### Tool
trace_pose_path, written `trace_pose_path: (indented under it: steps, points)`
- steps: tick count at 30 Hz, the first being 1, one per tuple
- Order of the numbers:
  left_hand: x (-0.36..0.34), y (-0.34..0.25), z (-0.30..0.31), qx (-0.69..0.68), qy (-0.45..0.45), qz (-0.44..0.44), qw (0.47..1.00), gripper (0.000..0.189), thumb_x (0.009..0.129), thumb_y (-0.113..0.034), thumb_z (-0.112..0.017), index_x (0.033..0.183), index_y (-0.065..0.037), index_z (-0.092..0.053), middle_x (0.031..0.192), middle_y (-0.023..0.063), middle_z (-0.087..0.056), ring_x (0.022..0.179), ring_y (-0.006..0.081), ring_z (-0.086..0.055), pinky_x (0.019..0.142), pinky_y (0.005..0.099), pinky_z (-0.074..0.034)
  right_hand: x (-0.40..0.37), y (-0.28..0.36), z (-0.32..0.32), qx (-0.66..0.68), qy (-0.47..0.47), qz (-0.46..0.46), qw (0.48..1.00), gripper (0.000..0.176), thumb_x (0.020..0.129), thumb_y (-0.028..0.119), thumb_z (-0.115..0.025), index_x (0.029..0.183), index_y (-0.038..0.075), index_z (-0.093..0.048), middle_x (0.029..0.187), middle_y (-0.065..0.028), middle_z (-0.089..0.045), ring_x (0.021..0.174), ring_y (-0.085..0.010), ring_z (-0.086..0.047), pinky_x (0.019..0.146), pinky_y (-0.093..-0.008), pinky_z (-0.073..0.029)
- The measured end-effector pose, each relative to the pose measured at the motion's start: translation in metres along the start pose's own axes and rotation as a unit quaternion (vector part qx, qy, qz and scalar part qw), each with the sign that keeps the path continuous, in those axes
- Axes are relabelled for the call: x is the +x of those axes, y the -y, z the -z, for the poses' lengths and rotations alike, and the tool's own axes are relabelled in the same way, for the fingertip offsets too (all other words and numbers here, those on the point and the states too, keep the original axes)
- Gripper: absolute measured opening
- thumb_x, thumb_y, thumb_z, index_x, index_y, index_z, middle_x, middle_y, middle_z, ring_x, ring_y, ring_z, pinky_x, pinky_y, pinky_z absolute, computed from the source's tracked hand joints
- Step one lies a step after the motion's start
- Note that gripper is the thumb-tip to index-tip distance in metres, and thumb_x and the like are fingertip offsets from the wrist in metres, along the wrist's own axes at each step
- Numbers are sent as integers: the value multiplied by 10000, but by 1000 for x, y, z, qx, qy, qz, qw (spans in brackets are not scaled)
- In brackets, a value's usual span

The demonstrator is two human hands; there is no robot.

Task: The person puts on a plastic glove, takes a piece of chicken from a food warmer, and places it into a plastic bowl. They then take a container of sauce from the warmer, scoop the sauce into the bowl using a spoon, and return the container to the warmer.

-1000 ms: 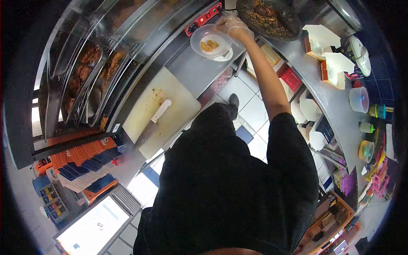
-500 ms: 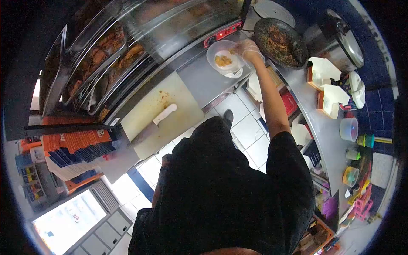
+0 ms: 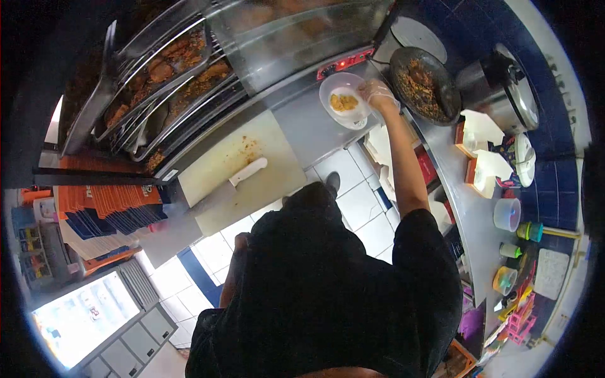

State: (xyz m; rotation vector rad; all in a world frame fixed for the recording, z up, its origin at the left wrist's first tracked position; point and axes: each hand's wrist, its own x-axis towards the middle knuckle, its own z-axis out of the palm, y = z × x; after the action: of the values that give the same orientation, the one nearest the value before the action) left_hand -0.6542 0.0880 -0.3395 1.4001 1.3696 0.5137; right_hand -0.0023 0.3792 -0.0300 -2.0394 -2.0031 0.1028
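At the far end of the long grey steel counter (image 3: pixel 299 126), a round translucent plastic bowl (image 3: pixel 336 82) contains a small heap of golden-brown food pieces (image 3: pixel 343 103). The right hand (image 3: pixel 378 94), in a clear plastic glove, is at the bowl's right rim; whether its fingers grasp the rim or merely hang beside it, I cannot tell. Part of a flat white object (image 3: pixel 355 125) shows at the bowl's near edge. Just right of the hand sits a dark, round, shallow dish (image 3: pixel 449 97) with brown crumbs inside. Nearer the person, a white-handled knife (image 3: pixel 234 180) with a long metal blade lies on a cream-coloured rectangular cutting board (image 3: pixel 277 157). The left hand (image 3: pixel 241 240), mostly hidden beside the black shirt (image 3: pixel 328 283), is well apart from the bowl; its fingers cannot be made out.
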Motion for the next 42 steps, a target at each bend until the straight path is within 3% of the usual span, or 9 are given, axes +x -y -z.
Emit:
trace_pose_path:
  steps: [6,11,20,21,23,31,37,38,42]
  points:
    - [-15,-10,16,425,77,17,901,322,782,-345,-658,946,-76,-722,884,163,-709,830,307,-693,764,422,-541,6,93,95,33,-98,-14,994,304,917,325,-589,1012,66,-716,950,-208,-684,904,-358,-672,755,-449,-528]
    - [-21,9,19,437,115,68,889,400,697,-445,-695,861,-82,-728,930,151,-703,890,326,-683,824,423,-549,5,238,194,357,-180,87,912,161,868,151,-648,973,44,-704,847,-172,-674,701,-337,-660,673,-419,-521]
    - [-25,3,3,390,38,37,919,328,742,-335,-719,972,-102,-704,931,104,-719,894,267,-699,800,399,-563,26,323,154,319,-179,183,912,193,865,175,-670,993,31,-666,913,-185,-679,800,-324,-671,723,-400,-519]
    - [-24,11,-1,-23,-24,202,979,318,732,-295,-731,991,-113,-696,926,100,-719,872,261,-700,781,407,-560,28,323,155,328,-169,174,913,192,860,171,-670,992,31,-667,923,-184,-682,810,-318,-673,728,-391,-520]
    - [-25,-11,9,346,64,-75,933,329,679,-280,-745,957,-114,-691,891,105,-705,811,284,-688,695,408,-554,23,318,150,318,-167,174,917,182,854,156,-667,987,31,-668,927,-179,-684,813,-303,-676,729,-377,-521]
    - [-5,-199,67,144,151,203,957,540,961,-427,-445,696,-25,-689,648,124,-685,616,255,-682,680,388,-550,7,268,115,325,-143,101,930,153,837,86,-657,979,35,-682,831,-126,-669,733,-223,-653,699,-328,-514]
    - [-1,-309,80,266,183,-25,946,379,981,-294,-457,805,-21,-652,751,115,-701,659,207,-681,653,343,-540,-36,155,92,29,-137,-144,980,355,908,351,-573,1009,31,-690,974,-235,-687,926,-425,-659,793,-466,-522]
    - [-6,-344,79,133,132,158,969,423,986,-337,-459,822,-16,-681,729,124,-695,679,218,-678,676,359,-533,-45,128,79,14,-106,-203,973,394,899,385,-575,996,19,-685,976,-246,-681,936,-429,-655,809,-469,-518]
    - [12,-345,60,211,158,84,961,490,977,-404,-464,850,6,-699,713,140,-689,688,244,-676,713,394,-524,-75,22,-14,14,18,-310,950,549,868,510,-573,981,-21,-660,1055,-292,-648,1025,-436,-625,889,-481,-494]
